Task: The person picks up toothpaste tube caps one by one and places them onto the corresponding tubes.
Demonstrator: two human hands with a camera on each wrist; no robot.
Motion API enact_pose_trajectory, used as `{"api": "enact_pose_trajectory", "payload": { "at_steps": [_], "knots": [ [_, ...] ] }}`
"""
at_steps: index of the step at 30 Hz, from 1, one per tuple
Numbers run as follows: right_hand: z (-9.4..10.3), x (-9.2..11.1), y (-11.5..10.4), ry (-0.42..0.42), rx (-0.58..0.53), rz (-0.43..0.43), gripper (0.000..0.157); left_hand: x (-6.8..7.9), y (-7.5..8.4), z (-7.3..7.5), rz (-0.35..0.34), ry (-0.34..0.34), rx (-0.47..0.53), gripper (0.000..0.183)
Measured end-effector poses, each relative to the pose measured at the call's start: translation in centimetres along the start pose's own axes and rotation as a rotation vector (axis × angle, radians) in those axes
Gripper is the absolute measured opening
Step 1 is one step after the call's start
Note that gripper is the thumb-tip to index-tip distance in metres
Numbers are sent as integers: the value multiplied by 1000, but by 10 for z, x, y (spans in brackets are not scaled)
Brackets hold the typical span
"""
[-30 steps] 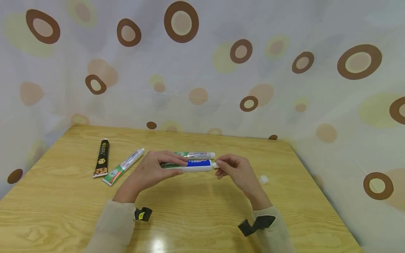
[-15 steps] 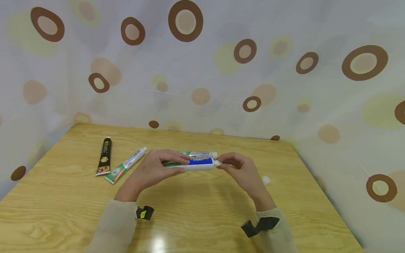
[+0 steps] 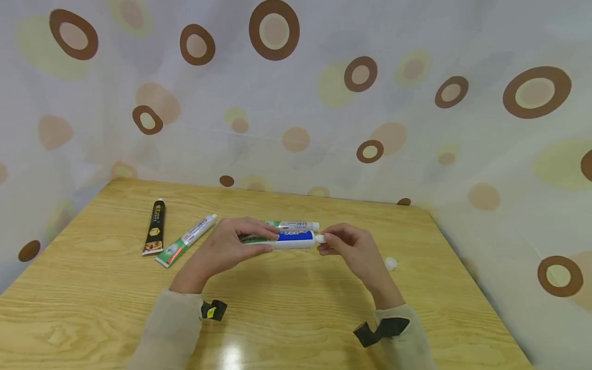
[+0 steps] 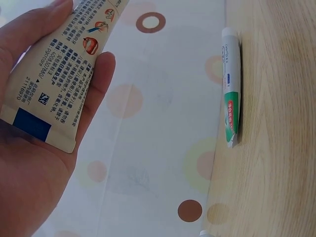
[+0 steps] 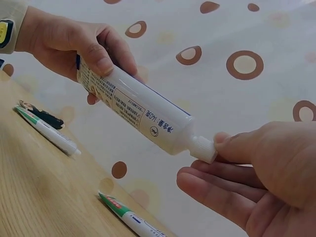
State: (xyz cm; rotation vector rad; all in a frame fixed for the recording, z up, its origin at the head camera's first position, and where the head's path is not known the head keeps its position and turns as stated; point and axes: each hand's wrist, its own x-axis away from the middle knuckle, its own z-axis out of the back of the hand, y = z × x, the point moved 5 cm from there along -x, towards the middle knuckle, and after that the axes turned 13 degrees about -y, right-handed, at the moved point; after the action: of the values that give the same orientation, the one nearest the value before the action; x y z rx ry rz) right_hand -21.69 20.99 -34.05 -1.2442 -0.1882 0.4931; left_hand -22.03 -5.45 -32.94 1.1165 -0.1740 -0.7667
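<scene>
My left hand [image 3: 224, 245] holds a blue-and-white toothpaste tube [image 3: 296, 241] level above the table, thumb below and fingers over it. The left wrist view shows the printed back of the tube [image 4: 59, 74] and its flat end against the palm. My right hand [image 3: 356, 252] pinches the small white cap [image 3: 320, 239] at the tube's right end. Seen from the right wrist, the ribbed cap [image 5: 201, 148] sits at the tube's neck between thumb and fingers. Whether it is fully seated I cannot tell.
On the wooden table [image 3: 268, 318] lie a black tube [image 3: 154, 226] and a green-and-white tube [image 3: 187, 240] at left. Another green-and-white tube [image 3: 298, 226] lies behind the held one. A loose translucent white cap [image 3: 390, 263] rests right of my right hand. Patterned cloth [image 3: 277, 103] hangs behind.
My right thumb and fingers have shifted their grip around the cap at the tube's end. My left hand keeps holding the tube. The head view has moved slightly.
</scene>
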Motion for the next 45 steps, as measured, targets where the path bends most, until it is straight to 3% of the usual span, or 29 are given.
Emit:
{"api": "enact_pose_trajectory", "payload": {
  "at_steps": [9,17,32,40,45],
  "knots": [
    [1,2,-6,-1,70,8,26,-2,3,-1,-9,-5,-3,19],
    [0,4,-9,-13,54,66,21,0,3,-2,-12,-2,-13,20],
    [-2,2,-4,-26,-57,19,23,1,1,-1,-10,-2,-17,19],
    [-3,0,1,-27,-56,-38,28,1,0,-2,3,-8,-7,19],
    [-3,1,-1,-32,17,-23,27,0,0,-1,7,-6,-11,19]
  ]
}}
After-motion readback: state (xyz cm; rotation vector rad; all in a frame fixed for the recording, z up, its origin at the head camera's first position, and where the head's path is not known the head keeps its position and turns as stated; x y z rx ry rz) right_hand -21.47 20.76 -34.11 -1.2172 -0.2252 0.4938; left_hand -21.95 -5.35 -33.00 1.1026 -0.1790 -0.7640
